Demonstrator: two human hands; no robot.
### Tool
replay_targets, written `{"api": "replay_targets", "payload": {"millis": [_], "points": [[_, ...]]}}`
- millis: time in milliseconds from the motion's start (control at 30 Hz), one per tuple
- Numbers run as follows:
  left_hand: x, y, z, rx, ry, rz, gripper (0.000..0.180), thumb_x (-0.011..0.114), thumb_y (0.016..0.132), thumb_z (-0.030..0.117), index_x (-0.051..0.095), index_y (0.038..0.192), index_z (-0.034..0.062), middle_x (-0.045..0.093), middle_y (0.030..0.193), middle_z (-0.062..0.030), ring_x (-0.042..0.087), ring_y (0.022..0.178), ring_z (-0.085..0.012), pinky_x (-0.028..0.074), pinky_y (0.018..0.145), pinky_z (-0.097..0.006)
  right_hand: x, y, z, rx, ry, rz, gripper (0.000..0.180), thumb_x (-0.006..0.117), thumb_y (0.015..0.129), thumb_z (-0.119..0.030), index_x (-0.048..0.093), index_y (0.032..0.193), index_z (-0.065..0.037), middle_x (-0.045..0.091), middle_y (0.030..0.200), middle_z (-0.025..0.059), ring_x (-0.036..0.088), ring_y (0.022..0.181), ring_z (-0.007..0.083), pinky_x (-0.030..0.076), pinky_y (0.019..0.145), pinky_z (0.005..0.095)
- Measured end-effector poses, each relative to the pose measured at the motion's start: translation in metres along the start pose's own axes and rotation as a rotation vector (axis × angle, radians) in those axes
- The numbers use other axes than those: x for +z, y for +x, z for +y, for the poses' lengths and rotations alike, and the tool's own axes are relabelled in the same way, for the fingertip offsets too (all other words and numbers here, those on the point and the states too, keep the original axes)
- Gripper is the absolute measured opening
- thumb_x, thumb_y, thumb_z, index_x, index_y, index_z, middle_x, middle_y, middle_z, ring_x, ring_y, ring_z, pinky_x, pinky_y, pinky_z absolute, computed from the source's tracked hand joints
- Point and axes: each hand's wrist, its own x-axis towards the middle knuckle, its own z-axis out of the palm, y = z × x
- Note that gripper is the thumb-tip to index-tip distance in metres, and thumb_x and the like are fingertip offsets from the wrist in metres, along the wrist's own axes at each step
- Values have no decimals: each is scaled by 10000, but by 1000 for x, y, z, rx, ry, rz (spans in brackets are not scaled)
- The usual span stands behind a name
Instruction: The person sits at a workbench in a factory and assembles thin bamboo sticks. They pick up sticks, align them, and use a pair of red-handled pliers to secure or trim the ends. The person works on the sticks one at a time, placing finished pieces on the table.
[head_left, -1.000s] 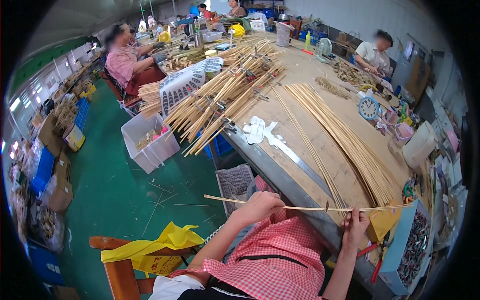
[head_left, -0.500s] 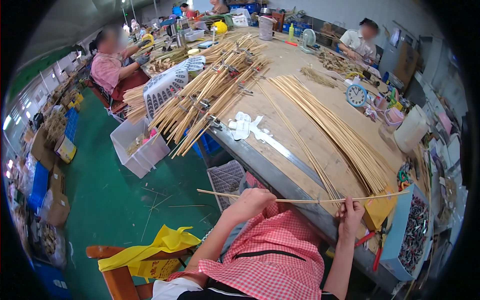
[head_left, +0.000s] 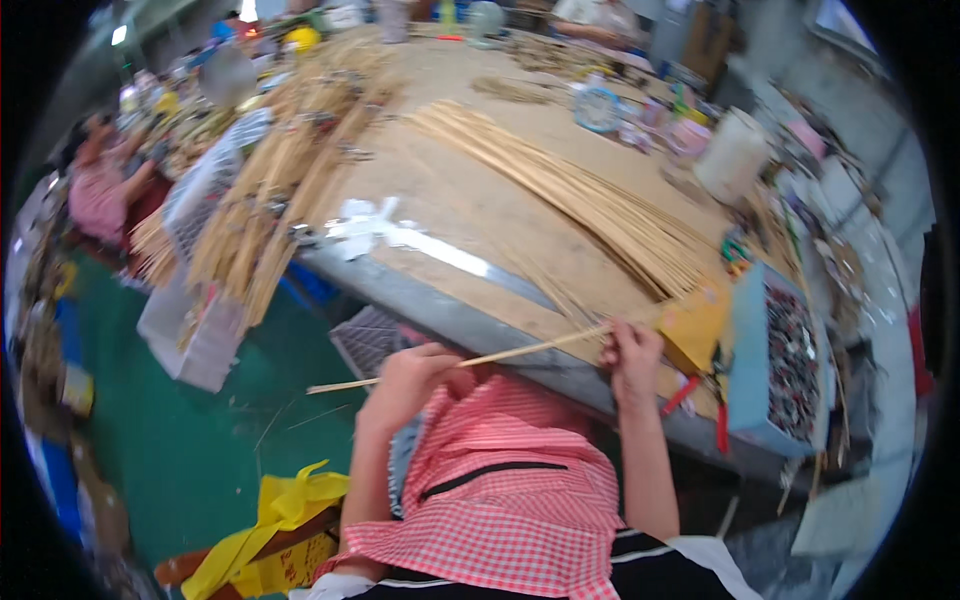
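A thin pale wooden stick (head_left: 530, 349) runs across in front of me, above my lap and the table's near edge. My left hand (head_left: 412, 385) is closed around it, and its far left end pokes out past that hand. The fingers of my right hand (head_left: 632, 358) pinch it near its right end. Just beyond the hands, a few loose sticks (head_left: 550, 285) lie on the table (head_left: 400, 180). A long row of similar sticks (head_left: 570, 200) is spread further back. A flat metal strip (head_left: 480, 268) with white tape at one end lies left of them.
Clipped stick bundles (head_left: 275, 190) overhang the table's left edge above a white bin (head_left: 190, 340). On the right stand a yellow box (head_left: 695, 322), red-handled pliers (head_left: 722, 425) and a light blue box (head_left: 745, 365) of small clips. Co-workers sit at the left (head_left: 100, 195) and far side (head_left: 600, 22).
My view has turned to the right, so the table has shifted left and up. The stick now slants, lower at its left end, and my right hand is nearer its right end.
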Motion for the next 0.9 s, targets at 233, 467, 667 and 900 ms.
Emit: {"api": "replay_targets", "payload": {"millis": [233, 467, 667, 900], "points": [[7, 3, -2, -81, -2, 3, 188, 606, 764, -7, 672, 940, -8, 640, 803, -158, 636, 739, -299, 484, 649, -340, 3, 0, -9, -10, 122, -89, 184, 620, 895, -144, 654, 870, 34, 578, 645, 33, 468, 470, 65, 408, 438, 213], [7, 2, 0, -121, -87, 22, 146, 664, 730, 15, 666, 874, -10, 629, 764, -147, 629, 681, -275, 472, 605, -329, 0, -1, -6, -56, 112, -132, 184, 620, 895, -139, 646, 852, 38, 570, 633, 38, 468, 475, 73, 411, 447, 219], [5, 1, -5, -82, -45, 6, 116, 679, 717, 24, 672, 830, -4, 616, 725, -130, 603, 636, -269, 446, 568, -335, 3, -2, -10, -55, 159, -119, 172, 635, 880, -123, 668, 888, 45, 593, 642, 36, 481, 486, 63, 404, 446, 203], [-5, 1, -6, -47, 28, 105, 189, 685, 721, 12, 676, 908, -7, 650, 791, -128, 630, 704, -228, 472, 631, -288, 10, -10, -13, -94, 68, -222, 150, 623, 881, -90, 677, 872, 50, 628, 682, 69, 555, 520, 104, 462, 489, 221]]}}
